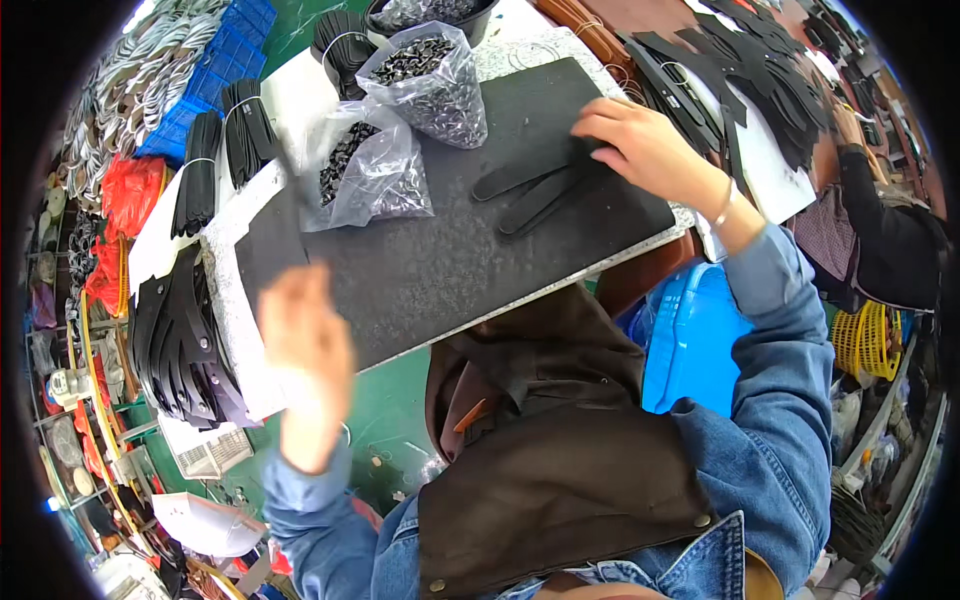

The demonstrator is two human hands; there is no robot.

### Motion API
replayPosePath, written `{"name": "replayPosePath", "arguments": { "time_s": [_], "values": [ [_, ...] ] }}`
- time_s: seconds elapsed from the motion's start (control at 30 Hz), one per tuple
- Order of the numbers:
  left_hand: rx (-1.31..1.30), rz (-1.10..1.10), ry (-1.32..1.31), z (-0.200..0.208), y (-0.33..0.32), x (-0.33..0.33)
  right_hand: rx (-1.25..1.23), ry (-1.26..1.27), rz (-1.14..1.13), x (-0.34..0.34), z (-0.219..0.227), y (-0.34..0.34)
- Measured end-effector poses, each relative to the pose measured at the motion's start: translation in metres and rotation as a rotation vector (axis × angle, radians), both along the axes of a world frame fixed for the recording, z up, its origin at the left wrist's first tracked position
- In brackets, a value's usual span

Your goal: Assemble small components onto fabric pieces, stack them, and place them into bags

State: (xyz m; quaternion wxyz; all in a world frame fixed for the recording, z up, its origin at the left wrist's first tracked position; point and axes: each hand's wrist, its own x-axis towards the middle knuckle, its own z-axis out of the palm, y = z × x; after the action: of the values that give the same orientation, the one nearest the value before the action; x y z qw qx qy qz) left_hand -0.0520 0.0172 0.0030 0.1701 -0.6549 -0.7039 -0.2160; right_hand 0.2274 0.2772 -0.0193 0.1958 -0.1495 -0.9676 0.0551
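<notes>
My right hand [650, 150] is at the right part of a black work mat [420, 285], its fingers curled and pinching the far ends of black straps [535, 200]. The straps' rounded ends point left across the mat. The fingers hide where the straps end. My left hand [308, 345] is smeared by motion over the mat's near left corner, so its fingers are unclear. Beyond it a blurred dark strip [288, 185] stands out in front of a bag. Two clear plastic bags of small dark metal fasteners, a left bag [385, 175] and a right bag [445, 95], stand open on the mat.
Tied bundles of black straps [200, 175] lie along the table's left side, with loose riveted straps [180, 340] hanging nearer. A black bowl [435, 15] stands at the back. More straps [760, 80] cover the right. A blue bin [690, 335] is below right; another person's arm [880, 200] shows beyond.
</notes>
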Motion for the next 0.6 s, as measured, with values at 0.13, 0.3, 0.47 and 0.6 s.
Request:
{"name": "replayPosePath", "arguments": {
  "time_s": [0.13, 0.3, 0.47, 0.6],
  "values": [
    [-0.113, -0.175, -0.087, -0.027, 0.002, 0.064, -0.143, -0.080, -0.032, -0.019, -0.004, 0.015],
    [-0.142, -0.253, -0.176, -0.041, -0.003, 0.076, 0.292, 0.187, 0.006, -0.025, 0.004, -0.002],
    [-0.121, -0.271, -0.108, -0.045, -0.034, 0.056, 0.539, 0.470, 0.084, -0.008, 0.027, -0.032],
    [-0.032, -0.292, -0.129, -0.064, -0.054, 0.032, 0.119, 0.336, 0.087, -0.019, 0.037, -0.056]
  ]
}}
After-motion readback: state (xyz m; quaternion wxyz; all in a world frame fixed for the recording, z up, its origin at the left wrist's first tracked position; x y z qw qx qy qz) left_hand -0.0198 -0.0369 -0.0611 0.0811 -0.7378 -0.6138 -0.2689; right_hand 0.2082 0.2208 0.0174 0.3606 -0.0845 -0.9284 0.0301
